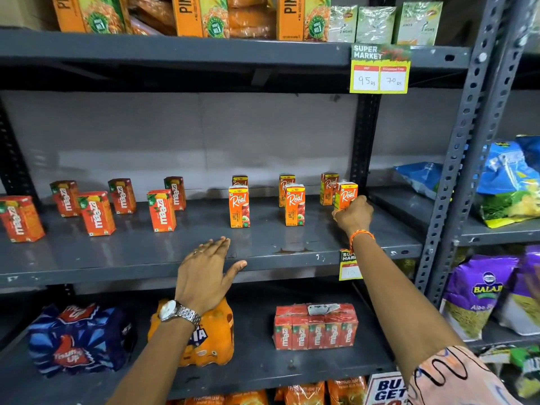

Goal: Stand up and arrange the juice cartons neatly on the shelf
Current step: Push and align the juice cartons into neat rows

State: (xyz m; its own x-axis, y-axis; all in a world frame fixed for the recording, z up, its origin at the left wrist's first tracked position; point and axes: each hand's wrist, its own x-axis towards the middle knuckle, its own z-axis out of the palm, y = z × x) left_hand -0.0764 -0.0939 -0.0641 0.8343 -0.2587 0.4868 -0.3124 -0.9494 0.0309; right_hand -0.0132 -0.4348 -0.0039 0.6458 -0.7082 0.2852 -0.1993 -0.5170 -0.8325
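Small juice cartons stand upright on the grey middle shelf point(146, 258). Several red Maaza cartons point(161, 210) are spread over its left half. Several orange Real apple cartons point(239, 206) stand on the right half, in front and back rows. My right hand point(353, 213) is closed around the rightmost front Real carton point(347, 195), next to the shelf's upright post. My left hand point(209, 273) lies flat and open on the shelf's front edge, holding nothing, fingers pointing at the gap between the two brands.
A dark upright post point(362, 141) bounds the shelf on the right. Below are a Thums Up pack point(79, 340), an orange bottle pack point(216, 331) and a wrapped Maaza multipack point(315, 327). Price tags point(380, 70) hang from shelf edges. Snack bags point(479, 293) fill the right rack.
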